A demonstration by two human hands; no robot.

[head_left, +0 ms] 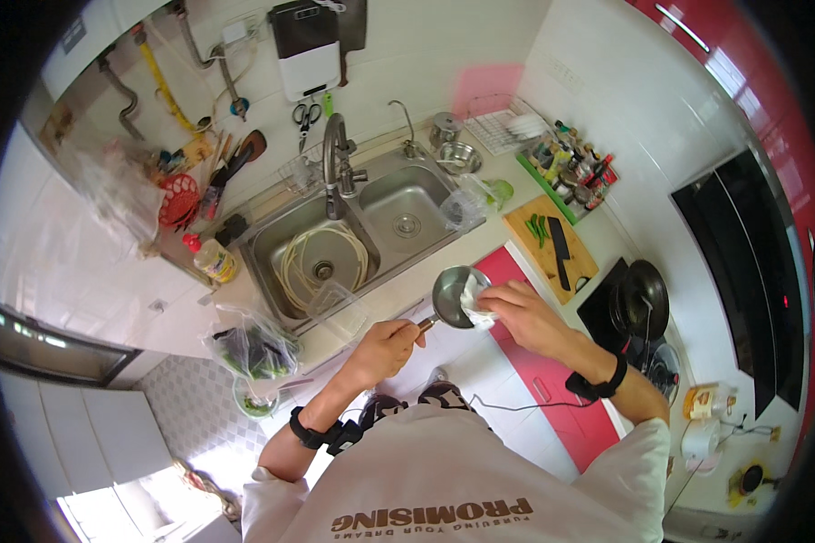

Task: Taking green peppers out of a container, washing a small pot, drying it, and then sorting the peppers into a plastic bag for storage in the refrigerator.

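My left hand [388, 351] grips the handle of a small metal saucepan [451, 305], held in front of me near the counter's front edge. The pan's inside faces up towards me. In my right hand [524, 319] is a crumpled white cloth or paper towel [476, 304], pressed against the right side of the pan's rim; which of the two it is I cannot tell. Part of the pan's wall is hidden behind it. Both wrists wear black bands.
Behind the pan lies a double steel sink [407, 203] with a coiled hose [285, 261] in its left basin. To the right, a wooden cutting board [553, 231] bears green peppers [538, 229] and a black knife [559, 254]. A wok [642, 298] stands on the stove. Bagged vegetables [258, 353] sit at left.
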